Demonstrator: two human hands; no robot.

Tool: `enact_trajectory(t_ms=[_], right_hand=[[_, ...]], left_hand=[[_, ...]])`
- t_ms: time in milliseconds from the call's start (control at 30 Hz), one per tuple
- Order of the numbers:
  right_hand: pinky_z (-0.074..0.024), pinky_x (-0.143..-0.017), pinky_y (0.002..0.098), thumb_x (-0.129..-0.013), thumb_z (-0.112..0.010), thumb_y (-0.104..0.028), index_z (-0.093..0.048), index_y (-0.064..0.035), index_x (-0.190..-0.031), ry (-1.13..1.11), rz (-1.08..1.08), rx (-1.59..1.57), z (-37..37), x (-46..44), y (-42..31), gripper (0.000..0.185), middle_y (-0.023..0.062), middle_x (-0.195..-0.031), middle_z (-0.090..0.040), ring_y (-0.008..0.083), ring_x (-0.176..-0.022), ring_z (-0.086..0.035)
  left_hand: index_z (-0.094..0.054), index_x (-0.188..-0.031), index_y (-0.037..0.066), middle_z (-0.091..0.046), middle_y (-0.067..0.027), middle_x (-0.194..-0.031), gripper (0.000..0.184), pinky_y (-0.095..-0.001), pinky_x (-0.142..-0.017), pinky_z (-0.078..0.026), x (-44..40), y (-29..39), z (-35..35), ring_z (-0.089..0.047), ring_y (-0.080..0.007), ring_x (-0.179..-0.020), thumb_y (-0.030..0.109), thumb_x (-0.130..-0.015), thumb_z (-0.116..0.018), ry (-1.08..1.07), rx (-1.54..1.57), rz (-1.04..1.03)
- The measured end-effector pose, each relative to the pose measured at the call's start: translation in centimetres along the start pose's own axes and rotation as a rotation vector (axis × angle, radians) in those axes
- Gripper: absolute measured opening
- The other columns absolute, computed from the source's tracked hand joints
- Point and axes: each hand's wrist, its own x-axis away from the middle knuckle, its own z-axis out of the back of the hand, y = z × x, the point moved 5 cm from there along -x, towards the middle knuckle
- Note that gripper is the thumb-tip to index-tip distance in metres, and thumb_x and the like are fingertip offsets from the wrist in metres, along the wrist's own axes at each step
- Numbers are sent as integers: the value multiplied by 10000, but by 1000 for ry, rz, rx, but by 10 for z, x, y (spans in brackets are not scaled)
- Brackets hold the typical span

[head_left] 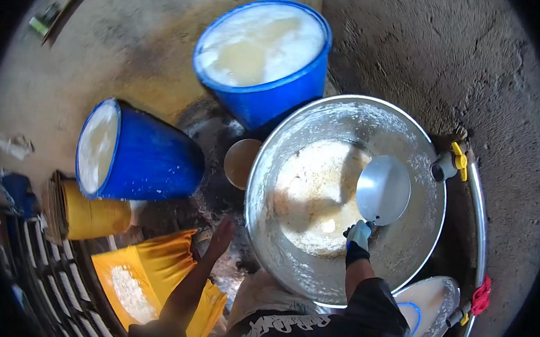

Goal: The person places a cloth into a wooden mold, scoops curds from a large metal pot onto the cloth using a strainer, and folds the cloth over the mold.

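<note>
My right hand [358, 239], in a light glove with a dark cuff, grips the dark handle of a round metal pan [383, 190]. The pan is over the right part of a large metal vat [266, 241], which holds a pale, cloudy liquid [314, 192] with whitish bits. White residue streaks the vat's inner wall. My bare left hand [222, 234] is outside the vat, just left of its rim; its fingers are too small and dim to make out.
Two blue barrels [264, 104] [151, 156] with foamy liquid stand beyond and left. A yellow container [100, 211] and an orange cloth [165, 254] lie left. A yellow-handled valve [459, 161], a pipe [479, 222] and a second basin [443, 293] are right.
</note>
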Motion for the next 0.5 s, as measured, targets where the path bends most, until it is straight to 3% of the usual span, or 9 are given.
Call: enact_trajectory(t_ms=[67, 133, 200, 233, 333, 367, 400, 433, 500], right_hand=[[-354, -362, 335, -888, -471, -78, -395, -225, -1264, 7, 108, -122, -25, -35, 0, 411, 33, -598, -418, 161, -409, -392], [-338, -390, 341, -915, -454, -116, -408, -270, -1391, 131, 299, -123, -28, -127, 63, 503, 66, -682, -482, 177, -439, -392], [-393, -580, 318, -971, -399, -134, -512, -209, -1341, 167, 190, -337, -70, -135, 62, 394, 50, -820, -535, 158, -651, -469], [-403, -613, 306, -980, -403, -141, -518, -186, -1330, 191, 180, -384, -88, -139, 67, 371, 42, -840, -546, 152, -676, -476], [-431, -710, 271, -1007, -418, -160, -536, -116, -1297, 174, 83, -381, -139, -149, 88, 316, 18, -902, -578, 132, -752, -497], [-462, -685, 280, -978, -412, -101, -542, -112, -1265, 138, -13, -405, -147, -162, 111, 315, 21, -891, -582, 136, -703, -505], [-500, -640, 353, -925, -493, -149, -562, -146, -1210, 146, -258, 221, -135, -192, 170, 293, 55, -842, -630, 217, -664, -579], [-430, -442, 350, -909, -555, -222, -576, -178, -987, 20, -460, 219, -143, -179, 173, 92, 12, -622, -529, 189, -454, -482], [-438, -437, 308, -904, -606, -318, -552, -147, -782, -354, -519, 328, -158, -172, 170, 217, 7, -591, -497, 158, -465, -495]], left_hand=[[-441, -1407, -18, -520, -252, -1367, 461, -436, -1030, -436, -69, 109, -16, -529, -420, -1226, 222, -1023, -528, 62, -15, -86], [-371, -1448, -31, -454, -272, -1427, 561, -459, -1050, -407, -112, 179, -34, -497, -429, -1252, 231, -995, -574, 184, -166, -229], [-332, -1464, -39, -445, -281, -1426, 629, -467, -1056, -396, -129, 187, -63, -483, -438, -1261, 241, -970, -604, 279, -383, -270], [-293, -1479, -48, -437, -290, -1426, 701, -474, -1061, -385, -130, 190, -71, -469, -447, -1271, 252, -946, -634, 391, -575, -317], [-240, -1492, -60, -427, -316, -1409, 804, -496, -1074, -366, -138, 190, -81, -449, -471, -1277, 242, -890, -678, 333, -659, -162], [-230, -1495, -57, -418, -325, -1408, 821, -507, -1078, -359, -139, 186, -79, -444, -480, -1278, 242, -879, -684, 344, -667, -108], [-176, -1515, -59, -355, -311, -1483, 842, -460, -1146, -302, -140, 187, -80, -374, -435, -1386, 255, -902, -662, 278, -640, -10], [-176, -1515, -59, -355, -311, -1483, 842, -460, -1146, -302, -142, 185, -81, -374, -435, -1386, 255, -902, -662, 270, -663, 0], [-157, -1513, -59, -349, -337, -1452, 905, -513, -1107, -331, -143, 181, -82, -393, -504, -1321, 253, -860, -699, 280, -702, -40]])
